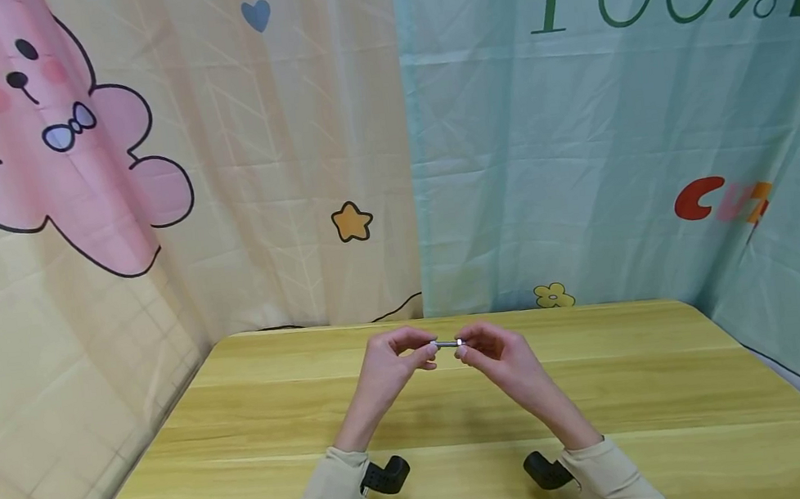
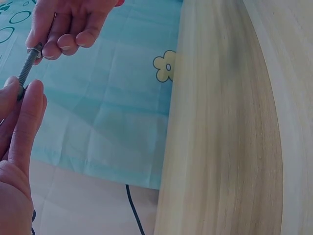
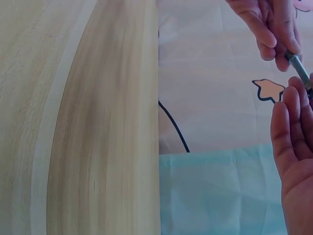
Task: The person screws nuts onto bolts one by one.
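Note:
A slim metal bolt [image 1: 447,344] spans the gap between both hands, held roughly level above the table. My left hand [image 1: 395,361] pinches its head end between thumb and fingers. At the other end, my right hand [image 1: 498,353] pinches a small metal nut [image 2: 35,51] with thumb and fingertips. Threads show along the bolt shaft [image 2: 27,67] in the left wrist view. Fingers partly cover the bolt's head and the nut, so how far the nut sits on the thread is hard to tell.
Under the hands lies a wooden table [image 1: 243,432] with light grain. Printed curtains hang behind and beside it, one beige [image 1: 229,178] and one pale blue [image 1: 492,148]. Black wrist devices [image 1: 389,475] stick out from both sleeves.

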A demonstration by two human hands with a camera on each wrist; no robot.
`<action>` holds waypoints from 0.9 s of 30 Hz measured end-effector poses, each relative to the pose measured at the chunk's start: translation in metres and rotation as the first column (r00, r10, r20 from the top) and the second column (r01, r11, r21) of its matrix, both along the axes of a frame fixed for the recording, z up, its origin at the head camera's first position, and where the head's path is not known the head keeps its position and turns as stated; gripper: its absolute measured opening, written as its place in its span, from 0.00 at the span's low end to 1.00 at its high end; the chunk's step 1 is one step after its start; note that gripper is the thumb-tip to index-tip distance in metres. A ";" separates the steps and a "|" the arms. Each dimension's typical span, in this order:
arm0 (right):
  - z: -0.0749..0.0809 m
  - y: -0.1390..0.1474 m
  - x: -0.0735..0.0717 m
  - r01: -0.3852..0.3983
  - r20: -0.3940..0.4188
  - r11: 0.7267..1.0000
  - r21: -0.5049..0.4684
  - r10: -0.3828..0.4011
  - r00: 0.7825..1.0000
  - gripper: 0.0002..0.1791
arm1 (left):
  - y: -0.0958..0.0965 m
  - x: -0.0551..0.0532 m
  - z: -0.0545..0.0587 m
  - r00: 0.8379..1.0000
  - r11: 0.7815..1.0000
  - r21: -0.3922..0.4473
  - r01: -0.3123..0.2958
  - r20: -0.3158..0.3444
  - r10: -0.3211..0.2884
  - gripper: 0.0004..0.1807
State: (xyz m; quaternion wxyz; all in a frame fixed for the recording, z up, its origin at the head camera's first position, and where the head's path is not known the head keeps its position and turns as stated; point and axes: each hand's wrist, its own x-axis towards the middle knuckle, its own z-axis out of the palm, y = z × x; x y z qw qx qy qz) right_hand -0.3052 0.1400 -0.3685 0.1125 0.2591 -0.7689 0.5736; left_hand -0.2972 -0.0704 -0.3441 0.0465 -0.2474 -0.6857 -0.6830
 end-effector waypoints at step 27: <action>-0.001 -0.002 -0.002 -0.007 -0.067 1.000 0.003 0.007 0.998 0.11 | 0.000 0.002 0.001 1.000 1.000 -0.010 -0.024 -0.006 0.024 0.09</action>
